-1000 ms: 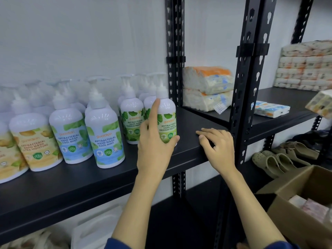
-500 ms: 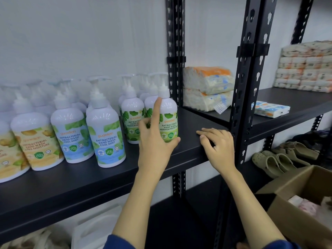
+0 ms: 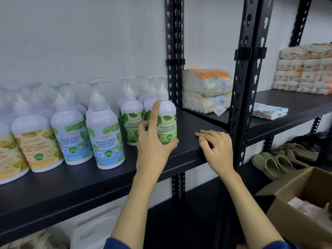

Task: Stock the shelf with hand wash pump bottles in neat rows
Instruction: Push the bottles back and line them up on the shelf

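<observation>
My left hand (image 3: 154, 146) grips the upright green hand wash bottle (image 3: 167, 121), its row-mates just left, while my right hand (image 3: 217, 148) rests loosely curled on the shelf edge (image 3: 188, 155)

Rear pump bottles (image 3: 143, 87) blurred behind front rows; cardboard box (image 3: 294, 203) cut off at right edge.

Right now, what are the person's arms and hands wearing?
Nothing on the left hand or right hand: no gloves, rings or watch show. Both forearms are bare. Dark blue sleeves peek in at the bottom edge, pushed up near the elbows.
</observation>
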The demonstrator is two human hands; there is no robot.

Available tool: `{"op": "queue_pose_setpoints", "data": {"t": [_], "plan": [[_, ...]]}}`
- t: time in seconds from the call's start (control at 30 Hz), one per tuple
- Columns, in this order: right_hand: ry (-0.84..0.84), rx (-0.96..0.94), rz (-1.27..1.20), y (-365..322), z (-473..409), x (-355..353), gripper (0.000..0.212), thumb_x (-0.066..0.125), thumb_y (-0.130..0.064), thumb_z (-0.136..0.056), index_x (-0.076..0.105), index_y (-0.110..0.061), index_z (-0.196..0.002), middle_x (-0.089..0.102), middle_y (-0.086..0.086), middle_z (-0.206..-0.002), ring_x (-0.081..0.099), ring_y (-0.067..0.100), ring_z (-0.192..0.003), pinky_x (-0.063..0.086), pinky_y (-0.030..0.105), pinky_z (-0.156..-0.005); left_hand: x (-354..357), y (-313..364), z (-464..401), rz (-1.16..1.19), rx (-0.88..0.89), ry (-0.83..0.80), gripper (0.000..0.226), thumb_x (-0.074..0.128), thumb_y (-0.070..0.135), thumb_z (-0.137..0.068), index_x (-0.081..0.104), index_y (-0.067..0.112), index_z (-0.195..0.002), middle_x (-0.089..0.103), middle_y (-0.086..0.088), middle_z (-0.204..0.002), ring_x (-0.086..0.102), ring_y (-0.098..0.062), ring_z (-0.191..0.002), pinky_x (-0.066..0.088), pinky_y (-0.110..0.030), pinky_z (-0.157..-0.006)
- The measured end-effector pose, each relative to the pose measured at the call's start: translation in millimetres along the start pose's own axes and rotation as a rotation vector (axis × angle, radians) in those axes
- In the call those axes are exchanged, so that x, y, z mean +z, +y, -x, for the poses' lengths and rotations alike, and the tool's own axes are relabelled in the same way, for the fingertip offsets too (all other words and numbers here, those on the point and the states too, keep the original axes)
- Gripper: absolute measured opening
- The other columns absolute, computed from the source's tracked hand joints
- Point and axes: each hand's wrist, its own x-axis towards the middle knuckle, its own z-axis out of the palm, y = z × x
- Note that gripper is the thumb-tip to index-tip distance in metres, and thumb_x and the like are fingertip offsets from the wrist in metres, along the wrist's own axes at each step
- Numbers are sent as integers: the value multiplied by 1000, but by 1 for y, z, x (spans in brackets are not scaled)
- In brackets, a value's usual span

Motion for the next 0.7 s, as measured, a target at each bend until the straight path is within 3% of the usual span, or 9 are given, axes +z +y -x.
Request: {"op": "queue_pose_setpoints", "data": {"t": [0.13, 0.2, 0.27, 0.33, 0.4, 0.53, 0.7], "plan": [[-12, 13, 28, -3, 0, -3, 43, 37, -40, -86, 76, -22, -95, 71, -6, -102, 57, 14, -97, 31, 25, -92, -1, 1, -1, -6, 1, -9, 110, 82, 17, -69, 11, 47, -146, 37, 3, -118, 28, 36, -88, 26, 10, -73], [-49, 28, 55, -6, -2, -6, 47, 35, -42, -85, 75, -22, -98, 71, -5, -105, 57, 15, -99, 30, 25, -92, -3, 3, 0, 0, -3, -18, 113, 83, 16, -69, 6, 44, -148, 39, 4, -123, 35, 26, -90, 30, 5, -79], [-136, 48, 89, -11, -4, -12, 51, 32, -45, -84, 74, -22, -103, 69, -4, -112, 55, 16, -107, 28, 25, -95, -7, 5, 4, 24, -51, -21, 120, 83, 19, -68, -2, 39, -150, 43, 2, -136, 44, 6, -111, 41, -17, -95], [-233, 41, 124, -18, -8, -21, 42, 39, -38, -89, 71, -20, -109, 66, 0, -120, 54, 19, -118, 30, 29, -102, -15, 11, 14, 33, -130, -38, 117, 81, 26, -71, -4, 35, -150, 42, -3, -143, 49, -16, -123, 43, -35, -100], [-315, 34, 146, -27, -12, -32, 31, 47, -27, -94, 70, -17, -112, 66, 3, -120, 55, 22, -118, 38, 35, -101, -27, 19, 28, -29, -152, -70, 99, 76, 32, -77, 10, 29, -151, 42, -1, -142, 47, -18, -124, 41, -34, -101], [-431, 65, 253, -60, -9, -60, 29, 52, -31, -92, 65, -24, -117, 68, -3, -112, 60, 21, -103, 46, 30, -76, -59, 36, 55, -310, -75, -130, 53, 63, 35, -87, 44, 27, -136, 54, 3, -128, 53, -15, -114, 46, -37, -95], [-573, 19, 185, -120, 17, -74, 21, 55, -31, -87, 66, -28, -104, 66, -7, -92, 59, 20, -91, 39, 29, -67, -108, 41, 85, -716, -207, -255, 33, 51, 39, -93, 54, 24, -122, 61, 1, -116, 58, -24, -104, 46, -34, -81]]}}
